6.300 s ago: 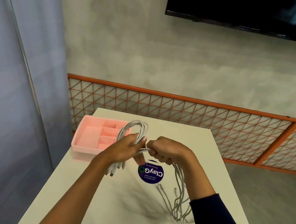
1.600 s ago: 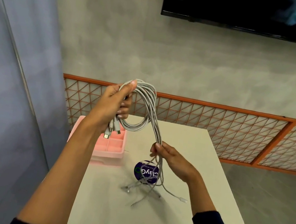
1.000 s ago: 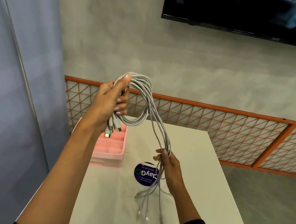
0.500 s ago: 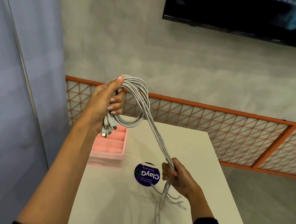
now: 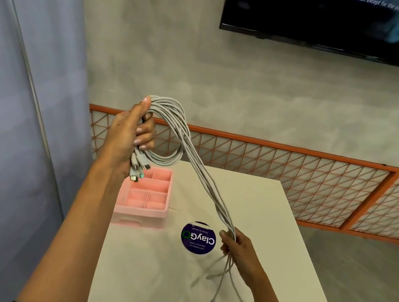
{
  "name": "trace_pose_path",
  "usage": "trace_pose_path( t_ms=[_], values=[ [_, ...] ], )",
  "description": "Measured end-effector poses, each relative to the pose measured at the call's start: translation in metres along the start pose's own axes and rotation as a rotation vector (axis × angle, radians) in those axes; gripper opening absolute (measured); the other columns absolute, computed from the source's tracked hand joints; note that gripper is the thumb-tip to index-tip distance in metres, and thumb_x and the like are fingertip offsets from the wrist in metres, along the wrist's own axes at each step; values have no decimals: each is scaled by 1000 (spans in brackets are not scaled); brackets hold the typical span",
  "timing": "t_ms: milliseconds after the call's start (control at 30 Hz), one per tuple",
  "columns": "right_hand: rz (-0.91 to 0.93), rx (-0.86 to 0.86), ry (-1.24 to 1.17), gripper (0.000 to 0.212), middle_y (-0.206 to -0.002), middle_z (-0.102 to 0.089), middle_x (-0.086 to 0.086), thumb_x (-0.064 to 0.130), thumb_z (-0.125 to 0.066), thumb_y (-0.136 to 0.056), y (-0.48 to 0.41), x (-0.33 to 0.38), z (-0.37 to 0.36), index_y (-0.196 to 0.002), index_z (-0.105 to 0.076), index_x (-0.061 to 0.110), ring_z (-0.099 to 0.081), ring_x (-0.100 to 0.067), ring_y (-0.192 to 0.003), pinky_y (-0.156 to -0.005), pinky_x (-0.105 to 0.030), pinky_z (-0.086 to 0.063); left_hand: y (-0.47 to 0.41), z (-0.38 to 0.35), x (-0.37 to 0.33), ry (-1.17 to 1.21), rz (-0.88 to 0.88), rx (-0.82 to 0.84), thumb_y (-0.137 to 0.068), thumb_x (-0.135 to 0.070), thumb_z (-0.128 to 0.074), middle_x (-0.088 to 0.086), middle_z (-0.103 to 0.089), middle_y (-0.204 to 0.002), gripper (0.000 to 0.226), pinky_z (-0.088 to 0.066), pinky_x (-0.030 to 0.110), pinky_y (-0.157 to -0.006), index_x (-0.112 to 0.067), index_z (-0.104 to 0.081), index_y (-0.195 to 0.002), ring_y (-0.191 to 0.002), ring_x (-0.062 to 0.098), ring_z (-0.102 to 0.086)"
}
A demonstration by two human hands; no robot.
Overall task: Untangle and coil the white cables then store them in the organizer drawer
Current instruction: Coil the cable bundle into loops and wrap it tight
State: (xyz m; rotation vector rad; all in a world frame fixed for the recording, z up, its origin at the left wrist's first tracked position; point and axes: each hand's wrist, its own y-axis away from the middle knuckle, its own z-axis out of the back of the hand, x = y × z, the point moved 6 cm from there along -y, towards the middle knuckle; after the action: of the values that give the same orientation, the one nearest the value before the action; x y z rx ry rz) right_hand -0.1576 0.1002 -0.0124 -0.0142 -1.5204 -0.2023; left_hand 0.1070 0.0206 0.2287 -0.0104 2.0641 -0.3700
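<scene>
Left of centre, the left hand is raised above the white table, its fingers curled round the looped part of the white cables, with the thumb on top of the coil and several plug ends hanging below the palm. The bundle runs diagonally down to lower centre-right, where the right hand grips the strands together, loose tails (blurred) dangling beneath it. The pink organizer drawer sits at the table's left edge, a round purple sticker lying between it and the right hand.
</scene>
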Motion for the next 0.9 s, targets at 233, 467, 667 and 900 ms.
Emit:
trace_pose_path(
  t_ms=[233, 467, 667, 900],
  values=[
    [54, -354, 45, 17, -78, -56, -4, 6, -39, -101, 1, -20, 25, -92, -54, 7, -69, -21, -82, -69, -26, -45, 1, -4, 6, -31, 5, -9, -101, -29, -45, -11, -27, -41, 37, -24, 14, -32, -18, -40, -65, -29, 0, -21],
    [-271, 62, -220, 45, -49, -17, 3, 40, -53, -94, 5, -32, 14, -62, -27, 21, -16, -8, -39, -36, -18, -20, -2, 4, -2, 4, -7, -29, -100, -28, -46, -12, -27, -41, 37, -23, 15, -33, -19, -38, -65, -29, 1, -22],
    [-325, 665, -686, 22, -58, -44, 7, 32, -43, -101, 24, -27, 22, -86, -45, 17, -40, 2, -39, -39, -13, -32, -7, 25, -3, 98, -11, -117, -101, -27, -45, -12, -27, -39, 37, -21, 14, -31, -18, -38, -65, -28, 3, -23],
    [-191, 288, -643, 48, -73, -45, -1, 48, -76, -73, 12, -9, 26, -81, -46, 12, -24, -1, -40, -32, -12, -25, -10, 39, 14, 141, 12, -218, -99, -28, -49, -11, -27, -40, 38, -21, 15, -31, -18, -41, -63, -29, 3, -23]
  ],
)
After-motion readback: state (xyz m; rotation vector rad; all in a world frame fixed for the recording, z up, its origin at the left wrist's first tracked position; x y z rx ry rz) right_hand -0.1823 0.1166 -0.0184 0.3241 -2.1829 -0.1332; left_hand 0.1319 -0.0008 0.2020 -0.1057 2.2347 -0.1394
